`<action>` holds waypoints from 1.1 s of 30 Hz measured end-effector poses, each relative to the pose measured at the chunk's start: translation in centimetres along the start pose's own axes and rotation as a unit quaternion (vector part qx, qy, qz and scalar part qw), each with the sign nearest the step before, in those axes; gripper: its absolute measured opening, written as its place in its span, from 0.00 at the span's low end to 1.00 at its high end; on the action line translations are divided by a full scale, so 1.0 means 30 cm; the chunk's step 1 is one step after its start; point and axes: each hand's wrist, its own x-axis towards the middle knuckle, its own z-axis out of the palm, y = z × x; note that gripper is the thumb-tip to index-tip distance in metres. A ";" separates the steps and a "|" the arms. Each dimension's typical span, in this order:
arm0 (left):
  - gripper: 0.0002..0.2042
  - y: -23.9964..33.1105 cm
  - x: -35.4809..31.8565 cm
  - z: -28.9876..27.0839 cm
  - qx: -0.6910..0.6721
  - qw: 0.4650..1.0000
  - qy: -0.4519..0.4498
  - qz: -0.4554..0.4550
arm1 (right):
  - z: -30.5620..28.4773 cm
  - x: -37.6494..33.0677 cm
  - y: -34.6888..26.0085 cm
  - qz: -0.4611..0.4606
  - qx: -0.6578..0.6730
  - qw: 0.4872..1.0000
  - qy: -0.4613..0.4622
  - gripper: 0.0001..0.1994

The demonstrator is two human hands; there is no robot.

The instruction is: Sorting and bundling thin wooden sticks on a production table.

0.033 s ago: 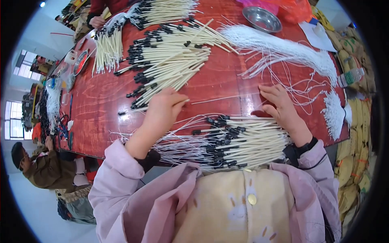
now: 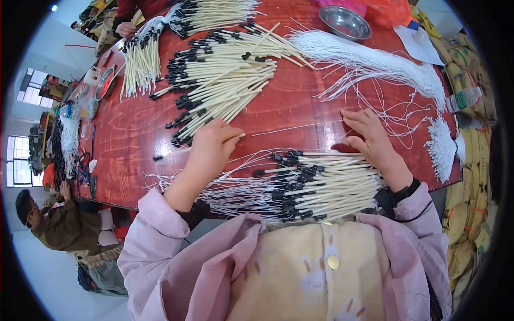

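Observation:
My left hand [image 2: 214, 143] is closed round a thin cream stick. Its pale tip [image 2: 242, 135] pokes out past my fingertips, and a black cap [image 2: 157, 158] shows at the other side, beyond a blurred stretch. A thin white cord [image 2: 297, 128] runs nearly level from my right hand [image 2: 369, 134], its free end a short gap from the stick's tip. The fingers of my right hand are bent at the cord, though the exact grip is hard to see. Below both hands lies a bundle of black-capped cream sticks [image 2: 334, 184] with white cords trailing left.
A large heap of black-capped sticks [image 2: 225, 80] spreads over the red table [image 2: 128, 144]. Loose white cords [image 2: 369, 61] lie at the far right, below a metal bowl [image 2: 345, 24]. One person [image 2: 64, 219] sits at left; another person's hand [image 2: 126, 29] is at the far edge.
My left hand has shifted slightly left with the stick, so the gap between its tip and the cord's end is a little wider. My right hand is almost unmoved.

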 end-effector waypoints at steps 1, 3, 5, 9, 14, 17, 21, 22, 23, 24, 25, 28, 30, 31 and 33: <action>0.08 -0.017 -0.023 0.010 0.003 1.000 0.005 -0.008 | 0.001 0.008 -0.003 -0.009 -0.001 1.000 0.005 0.24; 0.08 -0.041 -0.047 0.025 0.009 1.000 0.016 -0.025 | -0.002 0.003 -0.002 -0.004 0.002 1.000 0.005 0.25; 0.08 -0.039 -0.046 0.038 0.010 1.000 0.016 -0.024 | 0.002 -0.006 -0.002 0.005 0.004 1.000 0.005 0.25; 0.08 -0.038 -0.036 0.067 0.016 1.000 0.021 -0.015 | 0.008 -0.010 -0.002 0.005 -0.005 1.000 0.004 0.25; 0.08 -0.041 -0.028 0.079 0.018 1.000 0.016 -0.017 | 0.009 -0.006 -0.011 0.017 0.006 1.000 -0.002 0.26; 0.08 -0.038 -0.022 0.084 0.015 1.000 0.015 -0.022 | 0.008 -0.007 -0.007 0.017 0.003 1.000 -0.008 0.26; 0.08 -0.037 -0.015 0.091 0.019 1.000 0.016 -0.019 | 0.012 -0.007 -0.002 0.013 -0.026 1.000 -0.008 0.26; 0.08 -0.036 -0.011 0.094 0.018 1.000 0.016 -0.017 | 0.009 -0.006 -0.001 0.014 -0.026 1.000 -0.008 0.26; 0.08 -0.034 -0.007 0.097 0.017 1.000 0.015 -0.016 | 0.005 -0.005 -0.001 0.016 -0.023 1.000 -0.010 0.26; 0.08 -0.032 -0.007 0.099 0.016 1.000 0.014 -0.015 | 0.002 -0.005 -0.003 0.019 -0.021 1.000 -0.011 0.25; 0.08 -0.028 -0.006 0.100 0.026 1.000 0.011 -0.008 | -0.001 -0.006 -0.005 0.023 -0.019 0.999 -0.013 0.25; 0.07 0.000 0.015 0.129 0.029 0.999 0.008 0.021 | -0.006 0.001 -0.020 0.016 -0.030 0.999 -0.027 0.28; 0.07 0.020 0.013 0.136 0.080 0.996 -0.008 0.031 | -0.009 0.003 -0.022 0.018 -0.048 0.998 -0.033 0.30; 0.07 0.027 0.017 0.138 0.108 0.993 -0.014 0.036 | 0.000 0.010 -0.023 0.000 -0.054 0.998 -0.038 0.32; 0.07 0.029 0.034 0.156 0.101 0.993 -0.019 0.049 | 0.010 0.000 -0.010 -0.033 -0.062 0.996 -0.052 0.36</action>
